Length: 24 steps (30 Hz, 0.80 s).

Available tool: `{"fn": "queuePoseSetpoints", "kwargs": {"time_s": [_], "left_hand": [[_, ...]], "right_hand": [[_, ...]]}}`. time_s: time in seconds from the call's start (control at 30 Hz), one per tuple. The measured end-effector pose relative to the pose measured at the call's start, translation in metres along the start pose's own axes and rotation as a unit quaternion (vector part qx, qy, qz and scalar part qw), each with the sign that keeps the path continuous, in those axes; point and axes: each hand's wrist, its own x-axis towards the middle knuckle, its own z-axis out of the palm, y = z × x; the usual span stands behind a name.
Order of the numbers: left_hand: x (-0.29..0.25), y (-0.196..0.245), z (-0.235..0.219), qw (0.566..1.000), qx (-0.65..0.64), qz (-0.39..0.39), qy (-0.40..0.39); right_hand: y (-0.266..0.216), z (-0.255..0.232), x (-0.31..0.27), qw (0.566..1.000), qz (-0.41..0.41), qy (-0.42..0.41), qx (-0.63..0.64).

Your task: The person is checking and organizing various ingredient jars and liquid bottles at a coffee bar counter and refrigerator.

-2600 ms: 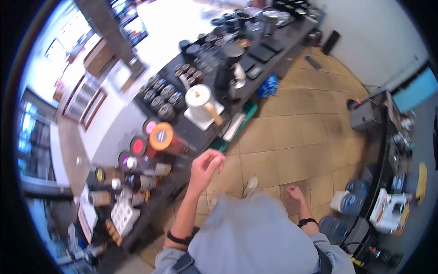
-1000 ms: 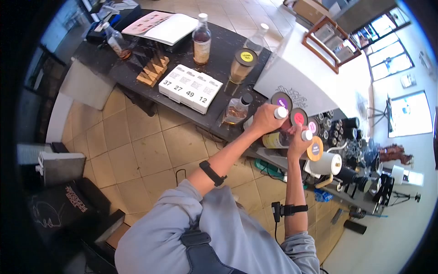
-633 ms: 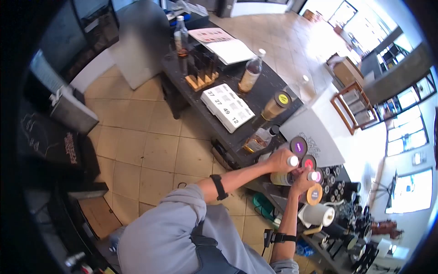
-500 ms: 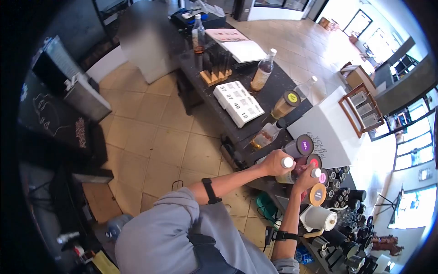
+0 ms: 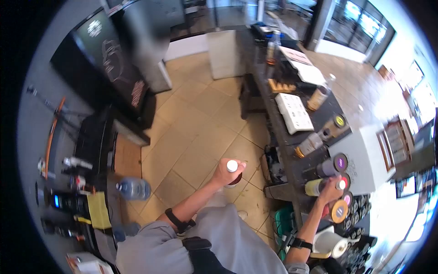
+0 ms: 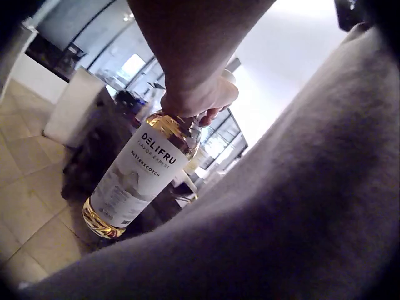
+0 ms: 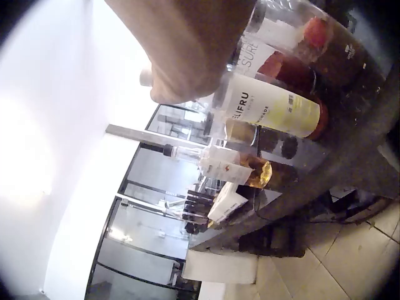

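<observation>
In the head view my left hand (image 5: 226, 173) grips a syrup bottle by its neck, over the floor and away from the counter. The left wrist view shows that syrup bottle (image 6: 137, 175) tilted, white-labelled "Delifru Butterscotch", with amber liquid. At the counter, my right hand (image 5: 329, 192) holds a second syrup bottle (image 7: 269, 106) by the neck, below its white cap. This one has a white and yellow Delifru label, and its base is close over the dark counter top. Jars with purple (image 5: 340, 162) and orange (image 5: 339, 211) lids stand right around my right hand.
Along the dark counter (image 5: 287, 150) stand a dark-capped bottle (image 5: 309, 145), a white number box (image 5: 294, 113) and a white kettle (image 5: 331, 243). At left are a water jug (image 5: 133, 188) and a second worktop with tools. A black fridge (image 5: 107, 68) stands behind.
Both hands were free at first, then took hold of bottles on the counter. My left hand has since swung left, off the counter, with its bottle. The head view has turned left.
</observation>
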Motion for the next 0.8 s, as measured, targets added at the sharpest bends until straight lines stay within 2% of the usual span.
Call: {"fn": "queuePoseSetpoints", "kwargs": {"time_s": [0.03,0.1,0.17,0.23,0.3,0.33,0.4,0.43,0.53,0.57,0.67,0.7,0.77,0.8], "left_hand": [[-0.009,-0.006,-0.017,0.999,0.008,-0.030,0.042],[-0.023,-0.017,-0.051,0.995,0.004,-0.021,0.093],[-0.033,-0.024,-0.081,0.987,-0.020,-0.034,0.157],[-0.041,-0.035,-0.112,0.980,-0.028,-0.034,0.193],[-0.049,-0.045,-0.142,0.974,-0.034,-0.035,0.221],[-0.053,-0.049,-0.157,0.970,-0.036,-0.046,0.235],[-0.054,-0.054,-0.191,0.965,-0.039,-0.055,0.253],[-0.056,-0.053,-0.204,0.962,-0.042,-0.057,0.262],[-0.057,-0.061,-0.251,0.956,-0.043,-0.066,0.283],[-0.057,-0.065,-0.267,0.955,-0.039,-0.070,0.286],[-0.058,-0.074,-0.312,0.956,-0.005,-0.067,0.286],[-0.058,-0.072,-0.326,0.957,0.005,-0.061,0.283],[-0.056,-0.074,-0.350,0.950,-0.001,-0.065,0.307],[-0.055,-0.079,-0.362,0.946,-0.002,-0.061,0.318]], "right_hand": [[-0.002,0.000,-0.004,1.000,0.002,-0.015,0.004],[-0.017,-0.003,-0.021,0.998,-0.029,-0.053,0.019],[-0.015,-0.002,-0.039,0.996,-0.021,-0.084,-0.008],[-0.072,-0.001,-0.081,0.988,-0.005,-0.157,0.012],[-0.077,0.011,-0.105,0.984,-0.029,-0.176,0.006],[-0.079,0.019,-0.116,0.975,-0.034,-0.217,0.013],[-0.099,0.043,-0.145,0.959,-0.037,-0.280,0.030],[-0.110,0.055,-0.161,0.957,-0.040,-0.285,0.031],[-0.144,0.099,-0.210,0.908,-0.032,-0.394,0.136],[-0.157,0.115,-0.227,0.903,-0.034,-0.407,0.135],[-0.202,0.159,-0.279,0.861,0.047,-0.462,0.208],[-0.209,0.175,-0.293,0.855,0.047,-0.473,0.207],[-0.225,0.210,-0.317,0.813,0.032,-0.529,0.241],[-0.246,0.221,-0.333,0.805,0.033,-0.541,0.240]]}}
